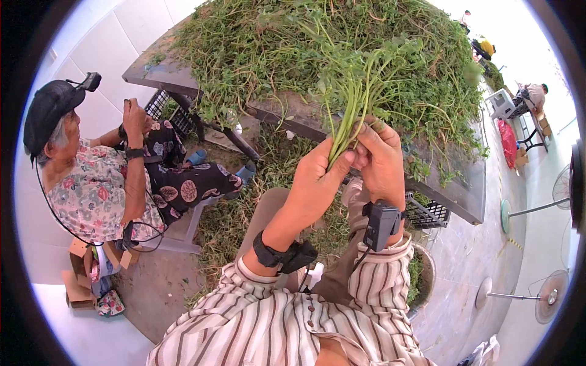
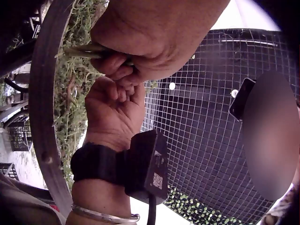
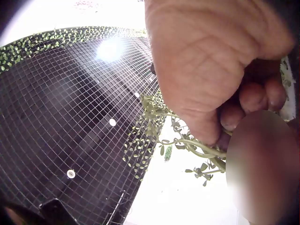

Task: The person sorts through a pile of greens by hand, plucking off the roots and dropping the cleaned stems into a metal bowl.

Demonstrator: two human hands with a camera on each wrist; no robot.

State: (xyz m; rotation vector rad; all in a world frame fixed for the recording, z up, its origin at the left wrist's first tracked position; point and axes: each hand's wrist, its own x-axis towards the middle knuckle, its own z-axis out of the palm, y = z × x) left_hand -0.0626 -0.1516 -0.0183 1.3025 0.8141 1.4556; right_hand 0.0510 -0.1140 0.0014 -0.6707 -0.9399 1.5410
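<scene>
One bunch of slender green stems [image 1: 349, 119], leafy at top, head view: gripped near lower ends by left hand [image 1: 320, 180], pinched by right hand [image 1: 383, 151], at edge of table [image 1: 467, 198] heaped with tangled greens [image 1: 256, 55]. Lower tips hidden. Seated person [image 1: 101, 189] at left. Left wrist view: bunch mostly hidden behind hands; wire mesh [image 2: 201, 126] beyond. Right wrist view: few leafy stems [image 3: 204, 150] below palm; blurred patch [image 3: 262, 168] covers part.

wht wall [image 1: 131, 27] | gry flr [image 1: 455, 259] | stand fan [image 1: 551, 296] | dk grid clg [image 3: 42, 122], lts [image 3: 112, 122]
</scene>
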